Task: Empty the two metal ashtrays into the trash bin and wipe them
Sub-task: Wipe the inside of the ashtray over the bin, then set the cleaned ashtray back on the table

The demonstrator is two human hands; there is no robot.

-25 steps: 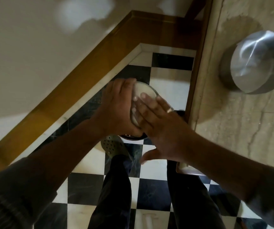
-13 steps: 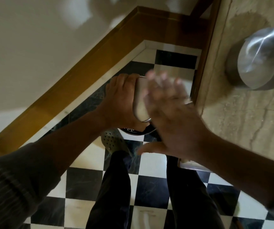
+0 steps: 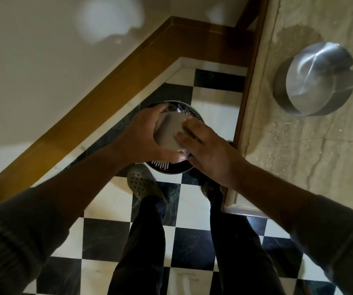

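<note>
My left hand [image 3: 141,135] grips a round metal ashtray [image 3: 168,133], held upside down with its flat underside facing me, right above the trash bin [image 3: 167,167]. The bin is a dark perforated metal one with a shiny rim, standing on the floor in the corner. The flat fingers of my right hand [image 3: 205,150] rest on the ashtray's right edge. A second metal ashtray [image 3: 318,78] lies upside down on the stone countertop [image 3: 311,167] at the right.
Black and white checkered floor tiles [image 3: 192,248] lie below. A wooden skirting board [image 3: 99,99] runs along the cream wall at left. The counter's wooden edge [image 3: 249,81] borders the bin's right side. My legs and shoes stand just behind the bin.
My right hand lifted off the ashtray's underside and has come down on it again. The ashtray has tilted from edge-on to flat over the bin.
</note>
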